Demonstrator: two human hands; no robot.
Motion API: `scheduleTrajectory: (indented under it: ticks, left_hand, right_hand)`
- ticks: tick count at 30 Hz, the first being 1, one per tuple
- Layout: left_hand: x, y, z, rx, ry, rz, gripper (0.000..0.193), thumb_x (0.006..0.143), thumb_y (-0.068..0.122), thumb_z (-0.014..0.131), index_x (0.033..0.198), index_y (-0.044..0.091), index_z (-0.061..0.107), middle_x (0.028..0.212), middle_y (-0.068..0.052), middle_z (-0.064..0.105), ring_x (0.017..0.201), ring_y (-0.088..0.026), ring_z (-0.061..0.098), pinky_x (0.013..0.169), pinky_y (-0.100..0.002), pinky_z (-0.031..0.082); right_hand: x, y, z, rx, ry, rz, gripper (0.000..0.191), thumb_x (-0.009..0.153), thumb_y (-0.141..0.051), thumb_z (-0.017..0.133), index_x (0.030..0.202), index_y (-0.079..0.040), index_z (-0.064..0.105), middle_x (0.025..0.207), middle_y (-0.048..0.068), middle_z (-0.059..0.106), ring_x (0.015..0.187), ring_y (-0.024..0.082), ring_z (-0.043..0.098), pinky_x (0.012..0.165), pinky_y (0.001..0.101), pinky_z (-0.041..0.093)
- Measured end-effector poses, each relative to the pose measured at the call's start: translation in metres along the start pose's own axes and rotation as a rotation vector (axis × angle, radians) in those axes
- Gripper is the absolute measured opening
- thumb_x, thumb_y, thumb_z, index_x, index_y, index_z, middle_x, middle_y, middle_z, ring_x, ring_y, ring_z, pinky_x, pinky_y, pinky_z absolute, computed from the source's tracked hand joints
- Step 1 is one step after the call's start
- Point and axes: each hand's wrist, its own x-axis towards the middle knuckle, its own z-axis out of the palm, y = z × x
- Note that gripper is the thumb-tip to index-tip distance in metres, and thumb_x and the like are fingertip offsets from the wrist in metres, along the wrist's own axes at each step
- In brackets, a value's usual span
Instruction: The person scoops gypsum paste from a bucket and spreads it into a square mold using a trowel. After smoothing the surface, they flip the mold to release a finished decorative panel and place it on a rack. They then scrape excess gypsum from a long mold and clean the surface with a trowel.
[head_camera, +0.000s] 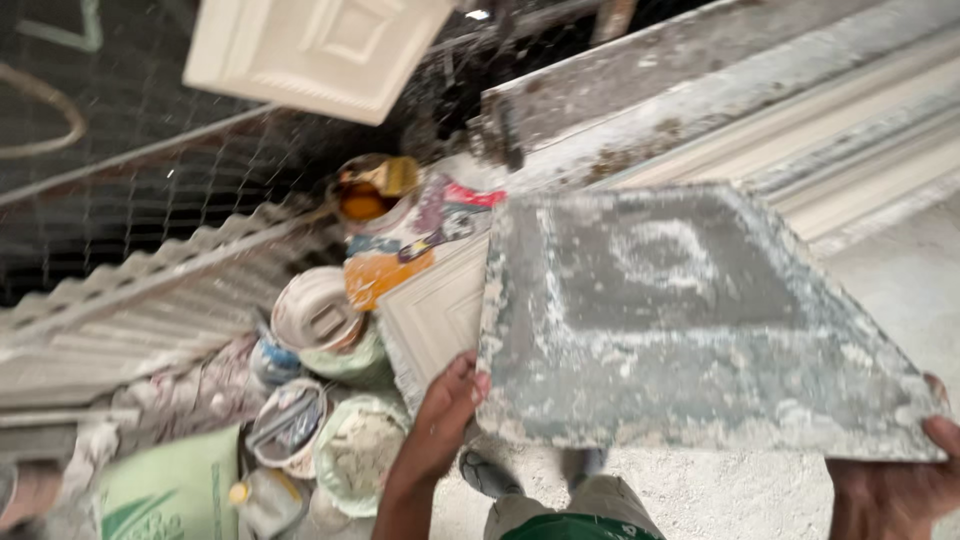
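Grey plaster mould slab (690, 320) held up flat betw. both hands, above the floor.
Long axis runs L–R across the body; left hand (445, 415) grips near-left edge, right hand (900, 480) clasps near-right corner. Buckets (330, 400) sit below-left.

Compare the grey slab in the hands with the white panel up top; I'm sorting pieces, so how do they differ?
The grey slab is dull grey and crusted with white residue; the white panel is clean cream. The slab is gripped by the left hand and right hand; no hand touches the panel. Both are square with a square centre pattern.
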Motion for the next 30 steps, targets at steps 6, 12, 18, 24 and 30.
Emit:
scheduleTrajectory:
  ticks: [6, 12, 18, 24, 30]
  left_hand:
    - [-0.006, -0.055, 0.096, 0.082, 0.036, -0.293, 0.047, 0.107, 0.025, 0.06, 0.145, -0.001, 0.057, 0.092, 0.0, 0.044, 0.071, -0.011, 0.03, 0.06, -0.027, 0.024]
    - [0.013, -0.137, 0.247, -0.382, 0.061, -0.424, 0.058, 0.09, 0.05, 0.045, 0.134, 0.013, 0.053, 0.111, -0.007, 0.071, 0.099, -0.022, 0.069, 0.089, -0.043, 0.053]
    - [0.033, -0.337, 0.408, -0.484, -0.021, -0.495, 0.051, 0.106, 0.02, 0.065, 0.142, 0.007, 0.032, 0.134, -0.014, 0.047, 0.123, -0.033, 0.053, 0.115, -0.061, 0.051]
    - [0.047, -0.506, 0.503, -0.235, 0.026, -0.989, 0.065, 0.1, 0.02, 0.065, 0.152, 0.009, 0.027, 0.149, -0.017, 0.045, 0.121, -0.037, 0.061, 0.105, -0.052, 0.058]
    - [0.106, -0.597, 0.559, -0.091, -0.003, -1.15, 0.063, 0.103, 0.014, 0.057, 0.152, 0.023, 0.018, 0.146, -0.014, 0.046, 0.124, -0.039, 0.062, 0.103, -0.052, 0.06]
  right_hand:
    - [-0.061, -0.058, -0.112, 0.006, 0.482, 0.328, 0.061, 0.086, -0.039, 0.062, 0.144, -0.032, 0.048, 0.156, 0.007, 0.049, 0.143, 0.032, 0.048, 0.114, 0.0599, 0.03]
    - [-0.096, -0.04, -0.297, 0.435, 0.655, 0.249, 0.096, 0.068, -0.011, 0.063, 0.16, -0.009, 0.037, 0.155, 0.012, 0.055, 0.144, 0.028, 0.055, 0.116, 0.051, 0.037]
    - [-0.148, -0.007, -0.42, 0.554, 0.637, 0.139, 0.051, 0.088, -0.006, 0.063, 0.138, -0.002, 0.056, 0.133, 0.008, 0.067, 0.105, 0.018, 0.066, 0.076, 0.0253, 0.051]
    - [-0.129, 0.02, -0.521, 0.374, 0.741, 0.224, 0.034, 0.096, -0.007, 0.059, 0.129, 0.001, 0.058, 0.124, 0.01, 0.064, 0.107, 0.02, 0.064, 0.091, 0.029, 0.053]
    - [-0.074, 0.042, -0.613, 0.364, 0.866, 0.238, 0.043, 0.092, -0.01, 0.057, 0.134, -0.001, 0.057, 0.127, 0.012, 0.065, 0.113, 0.026, 0.062, 0.089, 0.0306, 0.053]
